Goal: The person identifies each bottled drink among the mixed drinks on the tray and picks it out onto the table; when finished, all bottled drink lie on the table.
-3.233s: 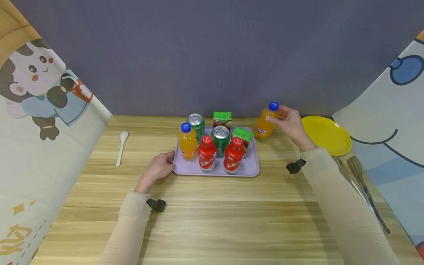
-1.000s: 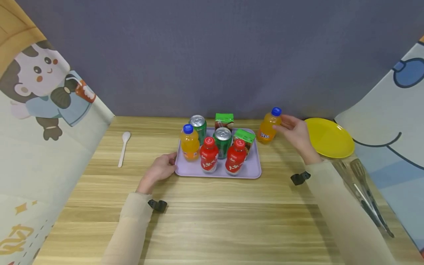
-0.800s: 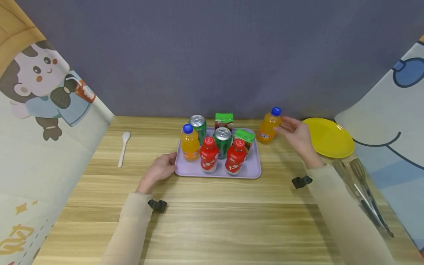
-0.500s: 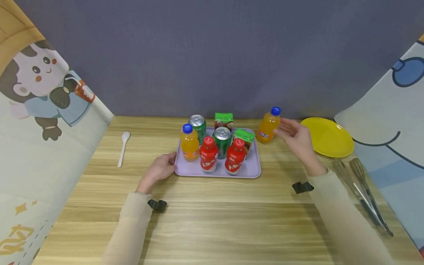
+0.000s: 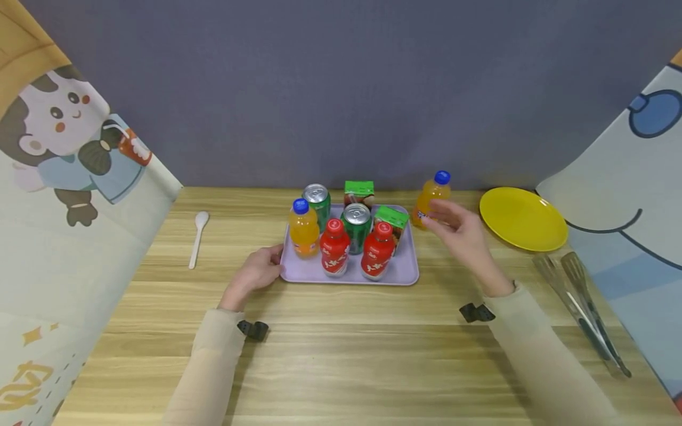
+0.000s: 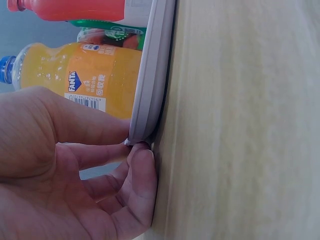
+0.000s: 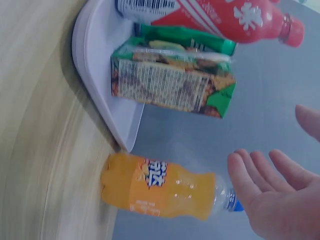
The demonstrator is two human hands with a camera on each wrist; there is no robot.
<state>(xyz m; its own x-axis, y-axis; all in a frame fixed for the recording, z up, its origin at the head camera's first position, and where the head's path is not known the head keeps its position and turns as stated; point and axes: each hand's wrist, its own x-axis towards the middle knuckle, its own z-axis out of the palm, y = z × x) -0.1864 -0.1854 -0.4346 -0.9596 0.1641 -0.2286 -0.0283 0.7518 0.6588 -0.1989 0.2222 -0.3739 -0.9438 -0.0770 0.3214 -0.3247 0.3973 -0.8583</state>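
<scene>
A lilac tray (image 5: 348, 276) carries several drinks: an orange soda bottle (image 5: 303, 232), two red bottles (image 5: 334, 251), two green cans (image 5: 356, 225) and two green-topped drink cartons (image 5: 359, 190). My left hand (image 5: 257, 272) pinches the tray's left rim; in the left wrist view its thumb lies over the edge, with curled fingers against the underside. A second orange soda bottle (image 7: 160, 187) with a blue cap stands upright on the table, just off the tray's back right corner. My right hand (image 5: 465, 239) is in front of that bottle, its fingers spread and holding nothing.
A yellow plate (image 5: 524, 219) lies at the back right, with metal-ended tongs (image 5: 578, 307) in front of it. At the far left is a white spoon (image 5: 198, 239). A grey wall (image 5: 341, 94) bounds the table's back.
My right hand has let go of the orange soda bottle, now standing on the table, then drawn back and shifted left in front of it. The left hand has stayed at the tray rim.
</scene>
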